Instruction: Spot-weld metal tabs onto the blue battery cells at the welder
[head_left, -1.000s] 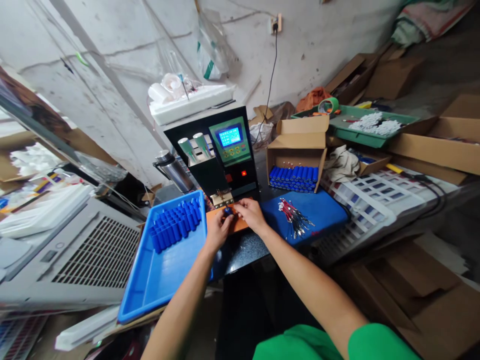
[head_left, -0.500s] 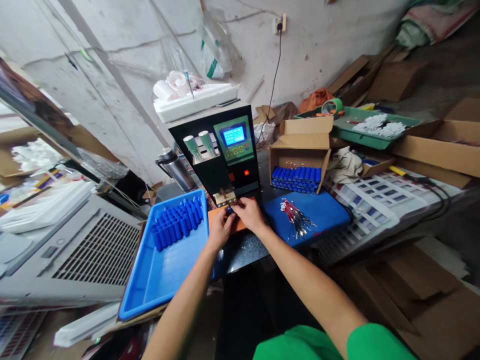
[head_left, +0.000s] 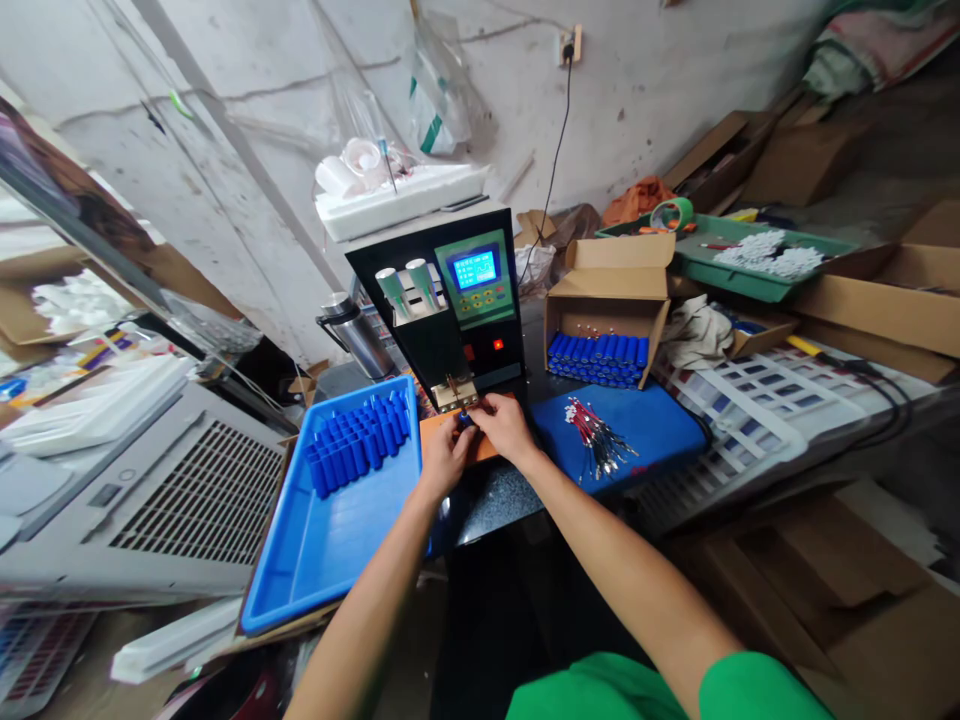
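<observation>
My left hand (head_left: 444, 458) and my right hand (head_left: 504, 427) meet under the brass tip of a black machine (head_left: 450, 310) with a lit blue screen. Together they pinch a small blue cell (head_left: 464, 420) over an orange pad (head_left: 480, 447); both hands are closed on it. Left of my hands a blue tray (head_left: 330, 550) holds several rows of blue cells (head_left: 358, 446). To the right, a bundle of red-ended wire leads (head_left: 596, 436) lies on a blue mat (head_left: 652, 425).
An open cardboard box (head_left: 607, 290) behind the mat holds more blue cells. A steel kettle (head_left: 358, 335) stands left of the machine. A green tray (head_left: 731, 262), cardboard boxes and white plastic grids crowd the right side. A grey vented housing (head_left: 165, 500) lies at the left.
My hands stay at the machine's tip holding the cell, shifting only slightly. The view has drifted a little to the left, so everything sits slightly further right.
</observation>
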